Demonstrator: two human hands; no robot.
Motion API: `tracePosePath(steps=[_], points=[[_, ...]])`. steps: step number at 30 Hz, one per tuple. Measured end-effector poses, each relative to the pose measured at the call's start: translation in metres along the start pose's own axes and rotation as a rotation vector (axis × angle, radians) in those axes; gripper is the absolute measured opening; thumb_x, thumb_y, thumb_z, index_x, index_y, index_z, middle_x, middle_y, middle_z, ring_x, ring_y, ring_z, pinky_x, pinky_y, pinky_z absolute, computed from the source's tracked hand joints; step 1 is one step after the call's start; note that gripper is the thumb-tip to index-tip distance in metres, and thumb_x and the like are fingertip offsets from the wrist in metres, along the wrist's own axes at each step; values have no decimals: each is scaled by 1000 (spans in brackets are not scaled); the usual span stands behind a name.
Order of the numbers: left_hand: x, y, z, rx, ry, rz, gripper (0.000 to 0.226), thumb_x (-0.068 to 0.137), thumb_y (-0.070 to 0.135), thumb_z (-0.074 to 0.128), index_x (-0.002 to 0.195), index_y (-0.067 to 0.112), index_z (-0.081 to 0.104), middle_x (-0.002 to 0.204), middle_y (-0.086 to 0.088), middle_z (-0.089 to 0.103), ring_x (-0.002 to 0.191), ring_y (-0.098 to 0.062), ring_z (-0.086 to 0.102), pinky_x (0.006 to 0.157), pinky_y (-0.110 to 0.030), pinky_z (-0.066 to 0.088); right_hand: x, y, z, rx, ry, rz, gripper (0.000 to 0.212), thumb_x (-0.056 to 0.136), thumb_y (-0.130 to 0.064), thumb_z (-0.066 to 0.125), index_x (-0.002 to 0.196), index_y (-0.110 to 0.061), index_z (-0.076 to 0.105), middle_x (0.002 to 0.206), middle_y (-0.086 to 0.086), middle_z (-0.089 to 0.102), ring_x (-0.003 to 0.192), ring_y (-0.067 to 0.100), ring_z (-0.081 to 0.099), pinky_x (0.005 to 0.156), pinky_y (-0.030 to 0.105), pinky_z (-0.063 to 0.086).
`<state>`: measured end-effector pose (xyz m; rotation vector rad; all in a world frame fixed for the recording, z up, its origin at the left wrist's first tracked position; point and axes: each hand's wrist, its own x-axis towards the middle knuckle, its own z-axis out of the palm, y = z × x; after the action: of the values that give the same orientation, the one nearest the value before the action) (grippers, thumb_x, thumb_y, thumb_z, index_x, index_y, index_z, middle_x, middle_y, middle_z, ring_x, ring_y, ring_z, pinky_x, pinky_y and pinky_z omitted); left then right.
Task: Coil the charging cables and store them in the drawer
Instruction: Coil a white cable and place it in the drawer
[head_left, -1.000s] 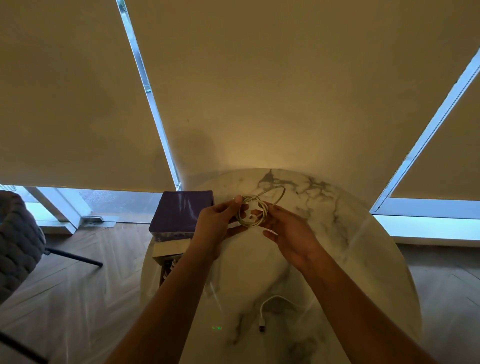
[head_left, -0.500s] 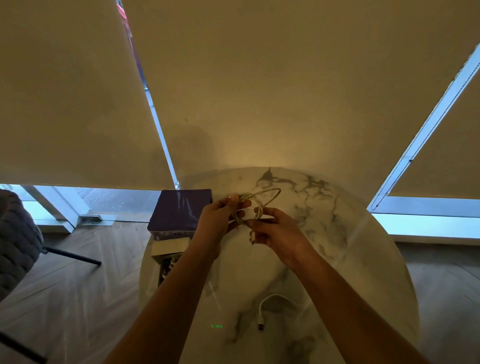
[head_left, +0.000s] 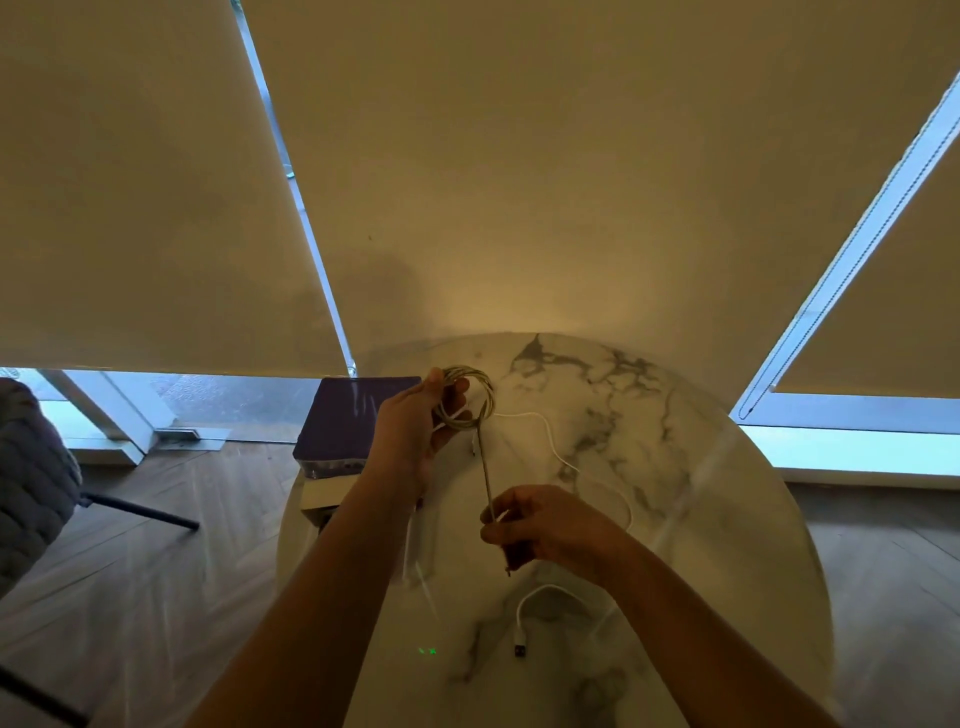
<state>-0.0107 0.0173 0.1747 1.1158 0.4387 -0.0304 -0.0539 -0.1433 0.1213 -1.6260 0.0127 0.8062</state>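
Since the earlier frames the right hand (head_left: 545, 525) has drawn back from the coil toward the person, pulling a straight run of cable out between the two hands, which half a second ago were working close together. Largest in view are the pale roller blinds (head_left: 519, 156) covering the windows, with strips of daylight between and below them. Beneath them stands the round marble table (head_left: 701, 519), white with grey veining, on a herringbone wood floor (head_left: 156, 571). At the left edge is part of a grey woven chair (head_left: 31, 467) on thin dark legs. Just beside the table's left rim stands a small purple-topped drawer unit (head_left: 353, 415); its front is mostly hidden behind the left forearm, so whether a drawer is open cannot be told. The left hand (head_left: 410, 431) is raised above the table's far left part, its thumb and fingers closed round one side of the coiled braided cable (head_left: 467, 397), holding the loops upright. From the coil a taut tail runs down to the right hand, whose fingers pinch it near its end, the tip poking out below the fist. A white cable (head_left: 556, 441) lies loose on the tabletop, curving from near the coil past the right hand, and a white length ending in a dark USB plug (head_left: 520, 648) lies near the table's near edge.
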Motion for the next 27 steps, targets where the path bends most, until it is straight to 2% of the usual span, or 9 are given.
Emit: tracePosePath(steps=[2, 5, 8, 11, 15, 18, 21, 24, 27], points=[[1, 1, -1, -10, 7, 5, 22, 97, 23, 51, 94, 6, 65, 71, 2, 73, 79, -12, 65, 69, -30, 55, -1, 6, -1, -20, 32, -5, 15, 82, -6, 71, 97, -7, 67, 79, 7, 68, 67, 17, 66, 73, 32, 56], [-3, -2, -2, -22, -17, 32, 26, 97, 23, 51, 104, 1, 64, 84, -4, 72, 83, -15, 65, 67, -27, 57, -3, 3, -4, -75, 96, -35, 14, 82, -7, 72, 94, -7, 66, 80, 8, 68, 65, 16, 67, 71, 30, 58], [-7, -2, -2, -58, -126, 61, 28, 97, 21, 52, 111, -1, 62, 87, -6, 72, 82, -16, 66, 67, -28, 59, -8, -7, -6, -132, 97, -72, 24, 79, -14, 76, 100, -8, 66, 86, 7, 68, 71, 15, 66, 68, 26, 57], [-11, 0, 1, -44, -232, 46, 29, 97, 17, 50, 119, 0, 57, 88, -10, 71, 80, -19, 67, 64, -31, 58, -12, -22, -6, -136, 66, -145, 30, 81, -26, 74, 108, -14, 65, 93, 2, 68, 82, 16, 65, 71, 25, 53], [-14, -3, 4, 65, -267, 4, 24, 99, 20, 41, 110, 13, 61, 84, -6, 69, 78, -16, 67, 70, -33, 56, -15, -38, -6, 91, 134, -269, 23, 92, -32, 59, 96, -11, 66, 87, 5, 68, 76, 17, 61, 70, 28, 50], [-13, -3, 3, 161, -282, 27, 27, 99, 25, 44, 98, 10, 67, 78, -4, 67, 74, -14, 66, 77, -35, 56, -16, -42, -8, 50, 211, -291, 24, 94, -33, 57, 87, -12, 67, 78, 3, 68, 67, 14, 59, 65, 26, 47], [-15, 2, 2, 325, -332, 75, 28, 91, 36, 58, 91, 12, 71, 74, -5, 68, 74, -16, 67, 81, -36, 57, -14, -43, -8, 31, 329, -276, 29, 93, -33, 58, 89, -6, 68, 68, 1, 64, 57, 11, 53, 57, 22, 42], [-16, 5, 0, 495, -366, 115, 26, 85, 41, 61, 87, 17, 72, 76, -4, 69, 75, -15, 68, 80, -33, 58, -14, -44, -9, 11, 380, -287, 28, 90, -33, 62, 86, -5, 66, 57, -1, 58, 50, 10, 45, 51, 20, 37], [-15, 5, -1, 643, -366, 188, 22, 91, 40, 55, 85, 23, 68, 78, 0, 70, 73, -8, 67, 74, -23, 57, -13, -44, -10, -11, 390, -304, 25, 89, -32, 63, 77, -10, 63, 56, -1, 56, 47, 9, 42, 47, 17, 34]])
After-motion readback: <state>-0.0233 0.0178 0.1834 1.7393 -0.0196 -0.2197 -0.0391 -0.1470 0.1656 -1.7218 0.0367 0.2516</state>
